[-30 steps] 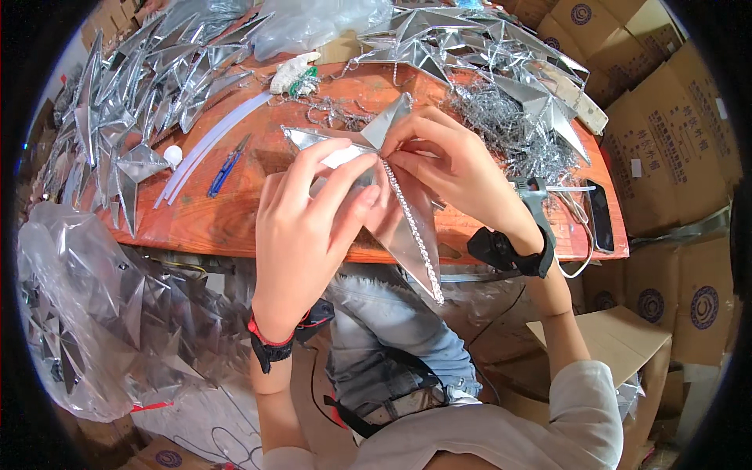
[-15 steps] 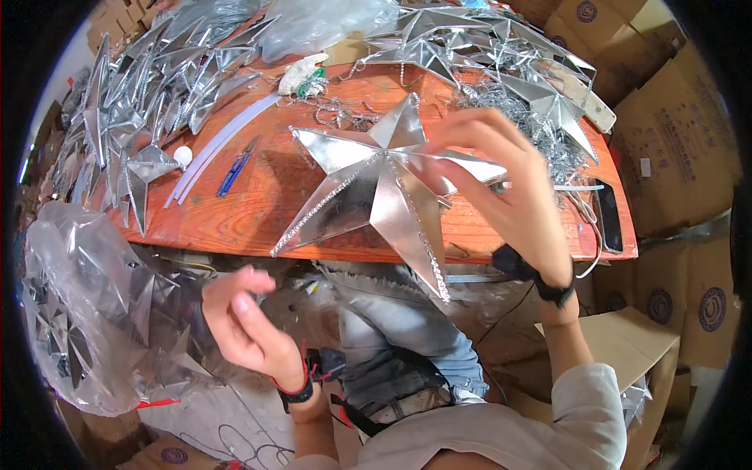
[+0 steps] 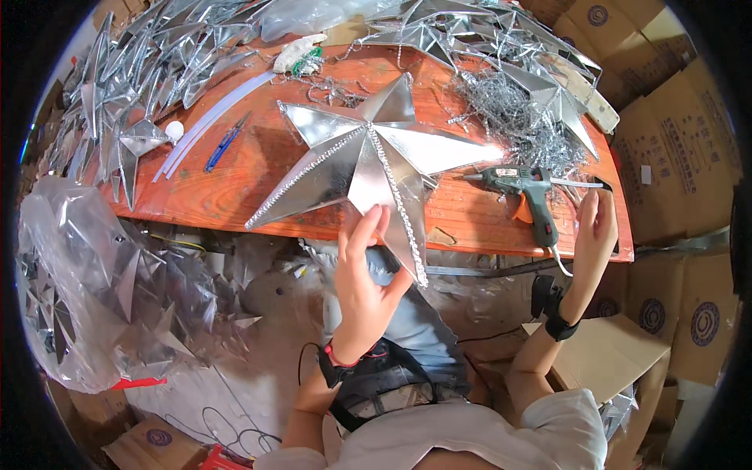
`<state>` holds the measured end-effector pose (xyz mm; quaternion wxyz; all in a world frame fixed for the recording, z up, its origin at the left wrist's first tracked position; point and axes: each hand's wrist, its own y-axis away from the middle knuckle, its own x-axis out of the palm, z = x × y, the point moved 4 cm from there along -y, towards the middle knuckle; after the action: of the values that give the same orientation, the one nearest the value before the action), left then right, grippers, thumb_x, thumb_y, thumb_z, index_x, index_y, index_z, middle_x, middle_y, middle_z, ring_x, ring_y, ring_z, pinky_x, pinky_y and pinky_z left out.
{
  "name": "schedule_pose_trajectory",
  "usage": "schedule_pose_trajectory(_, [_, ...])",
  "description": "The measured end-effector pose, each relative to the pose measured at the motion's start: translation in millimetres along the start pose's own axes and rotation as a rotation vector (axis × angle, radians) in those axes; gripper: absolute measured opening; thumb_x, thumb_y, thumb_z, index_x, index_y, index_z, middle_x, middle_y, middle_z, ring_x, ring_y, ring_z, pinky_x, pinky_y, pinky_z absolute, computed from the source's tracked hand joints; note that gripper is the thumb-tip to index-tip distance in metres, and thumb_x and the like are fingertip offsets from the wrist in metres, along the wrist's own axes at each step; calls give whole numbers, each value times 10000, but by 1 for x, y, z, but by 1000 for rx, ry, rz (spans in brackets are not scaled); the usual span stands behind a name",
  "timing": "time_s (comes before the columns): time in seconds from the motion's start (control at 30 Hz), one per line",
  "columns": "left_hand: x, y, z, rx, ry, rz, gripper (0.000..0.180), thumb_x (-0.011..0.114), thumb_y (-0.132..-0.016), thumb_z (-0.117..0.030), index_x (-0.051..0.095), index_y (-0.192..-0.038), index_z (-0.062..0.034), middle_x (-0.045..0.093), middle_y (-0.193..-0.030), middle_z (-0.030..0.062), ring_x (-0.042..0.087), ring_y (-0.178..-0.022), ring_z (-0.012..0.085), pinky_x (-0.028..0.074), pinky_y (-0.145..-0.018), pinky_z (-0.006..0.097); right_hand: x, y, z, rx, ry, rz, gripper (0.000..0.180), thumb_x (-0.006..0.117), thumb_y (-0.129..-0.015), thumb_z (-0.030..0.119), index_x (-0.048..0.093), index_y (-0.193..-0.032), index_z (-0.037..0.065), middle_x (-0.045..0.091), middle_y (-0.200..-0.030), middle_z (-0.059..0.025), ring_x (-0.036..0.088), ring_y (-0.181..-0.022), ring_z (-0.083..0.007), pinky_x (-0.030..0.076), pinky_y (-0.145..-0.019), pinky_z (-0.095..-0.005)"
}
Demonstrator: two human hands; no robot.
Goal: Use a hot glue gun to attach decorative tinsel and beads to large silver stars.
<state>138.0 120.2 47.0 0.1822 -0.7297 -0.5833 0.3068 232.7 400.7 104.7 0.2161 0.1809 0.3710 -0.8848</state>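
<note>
A silver foil five-pointed star (image 3: 380, 168) lies near the front edge of the table, its lower point sticking out past that edge. Beaded silver trim runs along the ridges of its two lower arms. My left hand (image 3: 362, 286) grips the lower arm from its left side, fingers and thumb against the foil. To the right of the star, a dark green glue gun (image 3: 533, 196) with an orange trigger rests on its side, a white glue stick in its back. My right hand (image 3: 595, 235) is closed by the stick's rear end; its fingertips hide whatever is between them.
Foil stars (image 3: 168, 70) pile up at the back left, with more stars (image 3: 470, 35) at the back right. Tangled silver tinsel (image 3: 513, 110), blue snips (image 3: 227, 143), glue sticks (image 3: 215, 117) and a glove (image 3: 299, 55) lie about. Cardboard boxes (image 3: 674, 157) stand right; a plastic bag (image 3: 74, 274) hangs left.
My left hand has come up from below the table edge onto the star. My right hand has left the star and moved right and down, uncovering the glue gun.
</note>
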Motion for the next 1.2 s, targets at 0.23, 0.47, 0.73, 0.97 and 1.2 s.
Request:
schedule_pose_trajectory(0.23, [23, -4, 1, -50, 102, -196, 605, 650, -781, -2, 267, -1249, -9, 374, -1163, 116, 399, -1118, 241, 281, -980, 350, 19, 11, -19, 21, 162, 222, 191, 576, -885, 190, 572, -893, 0, 542, -715, -78, 476, -606, -138, 394, -566, -262])
schedule_pose_trajectory(0.47, [8, -8, 11, -3, 54, -346, 580, 668, -790, -41, 307, -1239, 30, 338, -1245, 140, 392, -1163, 247, 286, -1000, 347, 36, 23, -15, -228, 378, 203, 318, 654, -817, 230, 555, -953, -40, 565, -883, -160, 546, -819, -297, 428, -731, -378])
schedule_pose_trajectory(0.73, [-18, -38, 23, 4, 223, -413, 435, 488, -928, -140, 285, -1280, 15, 309, -1303, 116, 344, -1208, 215, 276, -1019, 364, 22, 23, -15, -46, -7, 149, 303, 646, -831, 161, 515, -1024, -32, 526, -873, -82, 500, -765, -158, 412, -692, -274])
schedule_pose_trajectory(0.97, [-33, -55, 35, -13, 377, -487, 397, 421, -959, -182, 275, -1286, -9, 318, -1293, 122, 369, -1177, 228, 348, -976, 363, -2, 11, -4, -21, -20, 144, 281, 634, -830, 120, 516, -971, -93, 419, -776, -42, 381, -659, -109, 325, -584, -237])
schedule_pose_trajectory(1.2, [-58, -60, 41, -8, 544, -461, 483, 371, -970, -311, 211, -1356, -69, 338, -1351, 174, 334, -1263, 304, 274, -1036, 494, 0, 11, -15, -49, 112, 38, 300, 651, -825, 131, 480, -1017, -24, 491, -783, -70, 471, -669, -128, 389, -588, -248])
